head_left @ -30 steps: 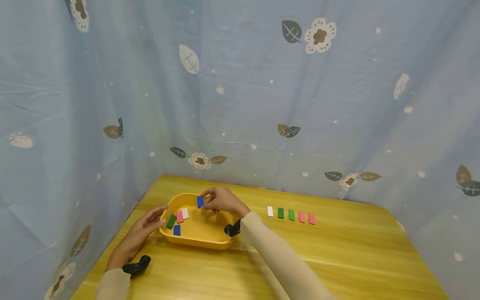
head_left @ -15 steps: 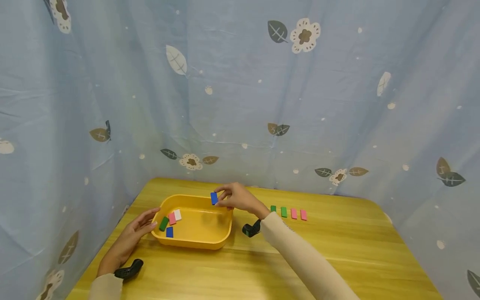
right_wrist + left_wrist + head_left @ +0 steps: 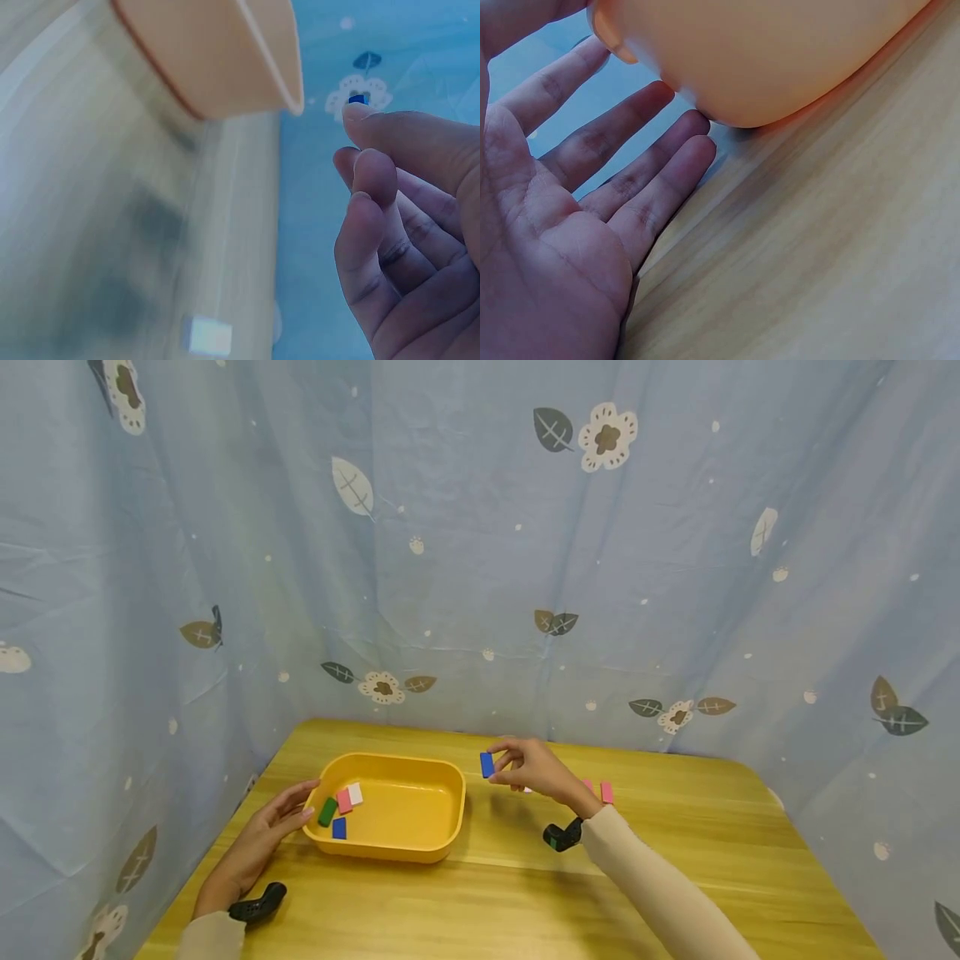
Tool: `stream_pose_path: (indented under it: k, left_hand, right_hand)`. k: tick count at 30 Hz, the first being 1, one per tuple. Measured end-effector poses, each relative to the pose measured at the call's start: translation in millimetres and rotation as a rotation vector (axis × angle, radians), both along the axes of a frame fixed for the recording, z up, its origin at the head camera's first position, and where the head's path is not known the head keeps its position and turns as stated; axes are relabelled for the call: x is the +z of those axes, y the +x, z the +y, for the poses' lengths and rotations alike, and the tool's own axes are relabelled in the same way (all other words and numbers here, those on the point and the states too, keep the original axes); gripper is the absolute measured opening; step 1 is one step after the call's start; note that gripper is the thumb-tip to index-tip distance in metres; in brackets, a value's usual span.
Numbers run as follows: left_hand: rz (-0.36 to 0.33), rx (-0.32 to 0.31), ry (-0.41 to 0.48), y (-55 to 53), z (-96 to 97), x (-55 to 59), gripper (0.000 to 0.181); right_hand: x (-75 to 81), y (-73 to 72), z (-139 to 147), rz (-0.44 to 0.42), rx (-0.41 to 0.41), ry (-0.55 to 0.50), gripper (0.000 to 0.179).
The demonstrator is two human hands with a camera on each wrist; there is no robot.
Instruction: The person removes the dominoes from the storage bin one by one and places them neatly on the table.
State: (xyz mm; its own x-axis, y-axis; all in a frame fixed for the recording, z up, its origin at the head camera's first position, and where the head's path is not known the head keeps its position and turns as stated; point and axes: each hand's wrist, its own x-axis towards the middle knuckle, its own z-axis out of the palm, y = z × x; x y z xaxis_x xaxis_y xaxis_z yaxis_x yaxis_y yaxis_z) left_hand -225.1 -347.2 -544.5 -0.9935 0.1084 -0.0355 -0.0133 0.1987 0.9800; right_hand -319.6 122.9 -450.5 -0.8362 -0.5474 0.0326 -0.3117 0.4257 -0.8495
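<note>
My right hand [image 3: 542, 772] pinches a small blue rectangular block [image 3: 487, 765] between thumb and fingers, above the table just right of a yellow tub [image 3: 386, 853]. In the right wrist view only a bit of that blue block [image 3: 358, 99] shows past the thumb. Fairly straight fingers of my left hand [image 3: 258, 839] rest against the tub's left end; the left wrist view has the fingertips at its outer wall [image 3: 742, 67]. Inside the tub lie a green block [image 3: 327, 812], a pink block [image 3: 344, 801], a white block [image 3: 355, 793] and another blue block [image 3: 340, 828].
Pink blocks, one of them at the row's right end [image 3: 607, 792], lie on the wooden table [image 3: 420, 910] behind my right wrist. A white block [image 3: 208, 336] lies there too, and my right hand hides part of this row. A patterned blue curtain [image 3: 450, 568] hangs around the table.
My right hand has carried the blue block out of the tub and rightward past its rim, toward the row of blocks. My left hand stays at the tub's left end.
</note>
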Motion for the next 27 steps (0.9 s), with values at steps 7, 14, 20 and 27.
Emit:
stream_pose_path:
  k: [7,14,20,27]
  left_hand:
    - [0.013,-0.001,0.008,-0.4,-0.5,-1.5,0.062]
    - [0.013,-0.005,0.026,-1.3,0.0,-1.7,0.062]
    - [0.008,0.006,0.013,-1.0,-0.3,-1.5,0.063]
    - [0.012,0.005,0.006,-1.7,-0.3,-1.8,0.063]
  right_hand:
    - [-12.4,8.3,27,-0.013,-0.029,-0.013,0.046]
    - [-23.5,19.0,46,-0.016,-0.056,0.005,0.044]
    - [-38.0,27.2,60,-0.012,-0.088,0.013,0.043]
    - [-53.1,33.3,71,0.025,-0.111,0.076,0.042]
